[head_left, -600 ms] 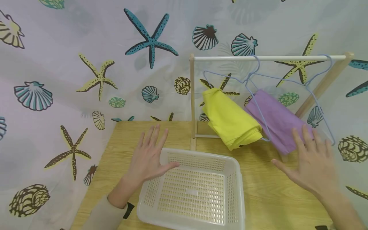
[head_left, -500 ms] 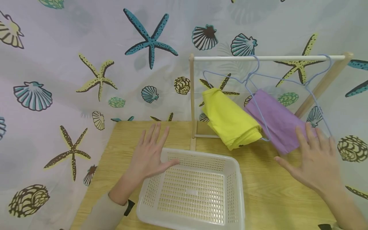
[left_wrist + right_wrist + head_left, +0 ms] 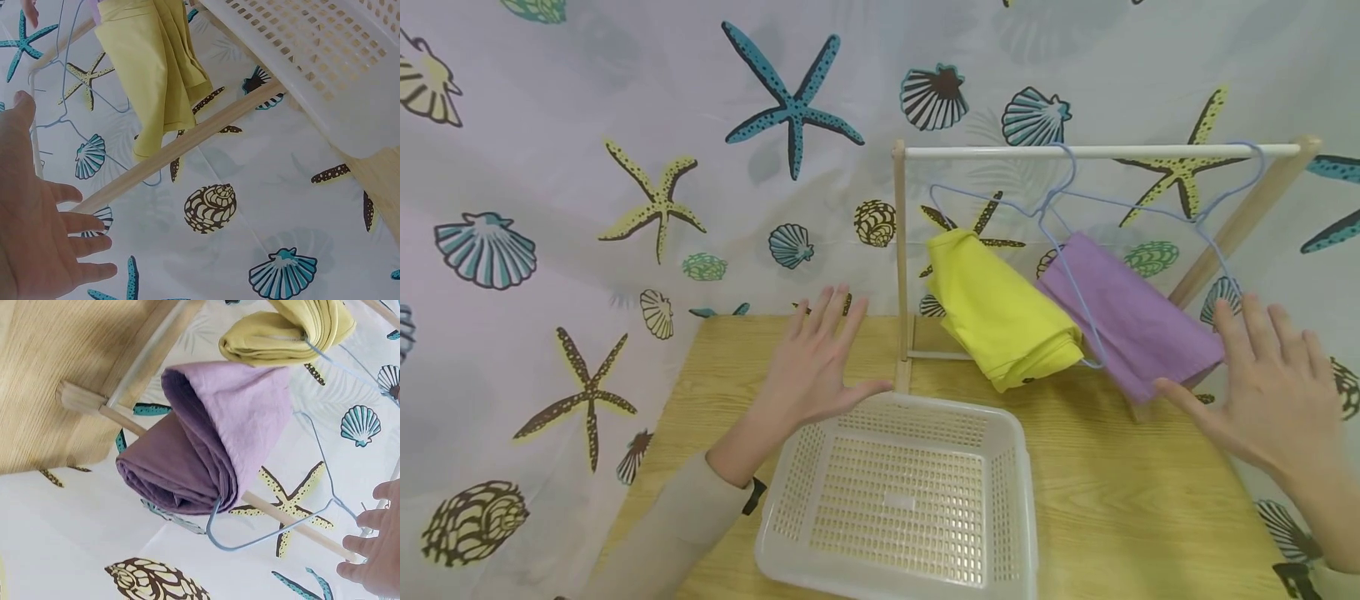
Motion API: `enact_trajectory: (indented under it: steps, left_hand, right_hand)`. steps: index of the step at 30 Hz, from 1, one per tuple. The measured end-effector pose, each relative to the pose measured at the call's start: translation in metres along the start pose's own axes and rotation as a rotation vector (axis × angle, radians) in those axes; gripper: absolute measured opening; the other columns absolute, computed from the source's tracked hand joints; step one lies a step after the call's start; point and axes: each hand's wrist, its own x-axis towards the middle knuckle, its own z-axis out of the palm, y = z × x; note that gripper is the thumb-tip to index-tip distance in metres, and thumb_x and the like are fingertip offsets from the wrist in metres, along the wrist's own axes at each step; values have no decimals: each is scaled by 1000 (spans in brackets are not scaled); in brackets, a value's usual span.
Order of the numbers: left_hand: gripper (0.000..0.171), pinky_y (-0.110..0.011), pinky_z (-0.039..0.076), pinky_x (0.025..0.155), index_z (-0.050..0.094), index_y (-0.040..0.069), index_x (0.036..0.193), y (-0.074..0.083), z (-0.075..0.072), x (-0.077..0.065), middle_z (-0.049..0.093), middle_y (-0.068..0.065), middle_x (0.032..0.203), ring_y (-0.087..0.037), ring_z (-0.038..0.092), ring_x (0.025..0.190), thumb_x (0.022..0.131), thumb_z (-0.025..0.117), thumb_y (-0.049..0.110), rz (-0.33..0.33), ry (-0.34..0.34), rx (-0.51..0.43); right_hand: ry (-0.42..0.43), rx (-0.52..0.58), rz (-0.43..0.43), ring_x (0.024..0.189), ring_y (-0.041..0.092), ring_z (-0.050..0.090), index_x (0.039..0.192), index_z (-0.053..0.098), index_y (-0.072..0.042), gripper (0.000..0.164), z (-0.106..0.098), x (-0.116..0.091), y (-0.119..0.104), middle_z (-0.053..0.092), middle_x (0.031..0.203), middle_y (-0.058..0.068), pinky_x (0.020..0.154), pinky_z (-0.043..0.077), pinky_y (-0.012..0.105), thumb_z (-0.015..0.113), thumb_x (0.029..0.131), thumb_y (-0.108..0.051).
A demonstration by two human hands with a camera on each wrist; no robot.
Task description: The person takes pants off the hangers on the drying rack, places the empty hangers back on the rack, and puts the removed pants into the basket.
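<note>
The left grip (image 3: 808,375) is wide, fingers spread above the counter (image 3: 1112,508), with a white plastic basket (image 3: 820,568) to its right and nearer the person. The right grip (image 3: 1273,400) is equally wide, near but apart from a folded purple garment (image 3: 1131,325) at its left. Between the grips and farther out hangs a folded yellow garment (image 3: 1000,308). 2 blue wire hangers (image 3: 1077,283) hold the garments on a rack (image 3: 902,250).

Two hands in all: one left hand (image 3: 812,368) and one right hand (image 3: 1276,402). Two blue hangers (image 3: 1049,200) and two pieces of fabric, one yellow cloth (image 3: 1000,308) and one purple cloth (image 3: 1131,321). One rack (image 3: 985,153), one basket (image 3: 898,537), one table (image 3: 1120,492). One backdrop sheet (image 3: 647,50) (its printed starfish and shells, some partly hidden, number well over a dozen).
</note>
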Motion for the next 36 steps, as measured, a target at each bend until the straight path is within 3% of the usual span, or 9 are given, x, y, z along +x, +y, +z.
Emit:
enact_trajectory:
  steps: [5,11,15,18,22,29,36]
  left_hand:
    - [109,-54,23,119,20,12,155,1,4,17,27,-17,159,-36,26,148,78,35,87,37,13,23]
    - [103,-55,29,117,23,9,154,4,9,34,32,-16,157,-36,32,145,83,37,82,60,34,40]
    - [96,-54,29,117,27,7,152,4,12,42,38,-15,154,-36,38,140,87,40,76,58,39,43]
    - [92,-53,30,116,28,7,151,3,15,47,40,-16,152,-35,41,139,89,38,74,49,29,46]
    - [88,-52,35,113,30,6,150,2,21,55,43,-16,150,-35,44,135,92,34,72,34,20,60]
    - [86,-49,40,109,33,5,147,-2,31,75,48,-15,144,-34,49,128,92,37,71,-1,48,62]
    - [74,-45,45,99,46,6,135,-2,34,92,57,-12,128,-31,53,118,94,36,67,-24,102,46]
  right_hand:
    - [-33,7,16,149,47,5,155,9,-8,116,-2,9,15,2,163,21,119,5,63,60,75,-73]
    - [24,51,47,145,51,15,155,10,-5,105,1,19,32,8,161,25,116,14,65,47,85,-73]
    - [79,81,74,135,58,29,154,15,-3,91,1,28,39,19,157,29,109,22,69,41,92,-65]
    - [37,75,105,131,60,31,153,15,0,86,2,36,43,22,155,32,107,23,70,39,96,-59]
    - [-84,37,155,128,61,29,152,11,5,85,1,47,45,22,150,37,104,25,72,37,98,-57]
    - [-26,39,150,114,64,34,146,20,13,79,1,69,51,34,131,48,94,32,73,36,101,-50]
    - [-72,69,196,118,61,32,141,22,19,81,-3,88,54,31,132,47,98,29,70,27,102,-52]
